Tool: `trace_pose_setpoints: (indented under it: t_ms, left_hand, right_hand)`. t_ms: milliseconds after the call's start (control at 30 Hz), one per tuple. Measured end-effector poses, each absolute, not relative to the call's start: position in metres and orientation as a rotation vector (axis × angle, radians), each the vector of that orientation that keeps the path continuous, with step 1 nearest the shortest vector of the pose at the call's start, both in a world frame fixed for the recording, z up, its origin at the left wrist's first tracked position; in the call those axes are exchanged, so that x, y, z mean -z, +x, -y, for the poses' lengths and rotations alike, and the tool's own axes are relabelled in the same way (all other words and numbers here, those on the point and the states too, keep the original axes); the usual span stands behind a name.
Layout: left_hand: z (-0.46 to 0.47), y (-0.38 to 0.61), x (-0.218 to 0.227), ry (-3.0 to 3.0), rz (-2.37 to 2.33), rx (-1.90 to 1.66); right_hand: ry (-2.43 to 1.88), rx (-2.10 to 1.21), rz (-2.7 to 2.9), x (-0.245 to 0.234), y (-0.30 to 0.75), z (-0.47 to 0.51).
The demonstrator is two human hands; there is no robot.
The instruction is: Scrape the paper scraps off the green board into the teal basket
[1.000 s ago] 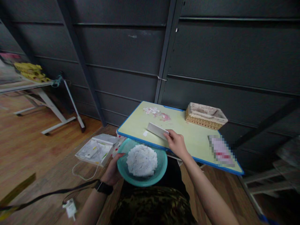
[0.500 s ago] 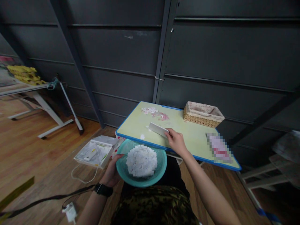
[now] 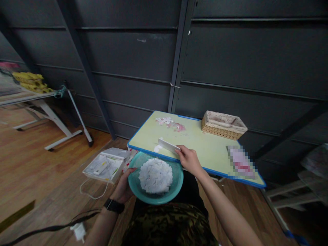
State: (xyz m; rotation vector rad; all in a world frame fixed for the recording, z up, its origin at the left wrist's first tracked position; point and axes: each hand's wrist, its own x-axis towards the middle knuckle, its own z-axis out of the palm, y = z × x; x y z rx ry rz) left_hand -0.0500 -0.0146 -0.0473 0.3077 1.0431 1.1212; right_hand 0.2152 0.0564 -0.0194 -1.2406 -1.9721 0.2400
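Observation:
My left hand (image 3: pixel 124 187) grips the near left rim of a teal bowl (image 3: pixel 176 181) heaped with white paper scraps (image 3: pixel 155 175), held just under the front edge of a pale green table (image 3: pixel 202 143) with a blue border. My right hand (image 3: pixel 189 159) is closed on one end of a flat white card (image 3: pixel 167 145), which lies edge-down on the tabletop near the front edge. A small white scrap (image 3: pixel 157 148) sits just beside the card's far end. More white and pink scraps (image 3: pixel 170 123) lie at the table's far side.
A wicker basket (image 3: pixel 223 125) stands at the table's back right, a blurred pink-white item (image 3: pixel 241 163) at its right. An open white box (image 3: pixel 106 165) with a cable lies on the wooden floor to the left. A white-legged table (image 3: pixel 48 112) stands far left. Dark wall panels lie behind.
My right hand has drawn the white card toward the table's front edge and leftward, pushing the small scrap closer to the bowl. The left hand keeps the bowl where it was.

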Motion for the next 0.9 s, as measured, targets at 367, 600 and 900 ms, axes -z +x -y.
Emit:
trace_pose_setpoints:
  t_ms: [367,600,900]
  left_hand:
    - [0.014,-0.051,0.04,0.295,-1.077,-1.165]
    - [0.015,-0.05,0.039,0.301,-1.081,-1.162]
    - [0.015,-0.051,0.039,0.281,-1.074,-1.192]
  right_hand:
    - [-1.133,-0.415,1.924,0.009,0.204,-0.043]
    - [-1.315,-0.142,1.842,0.016,0.212,-0.086]
    - [-1.256,-0.254,2.043,0.012,0.211,-0.077]
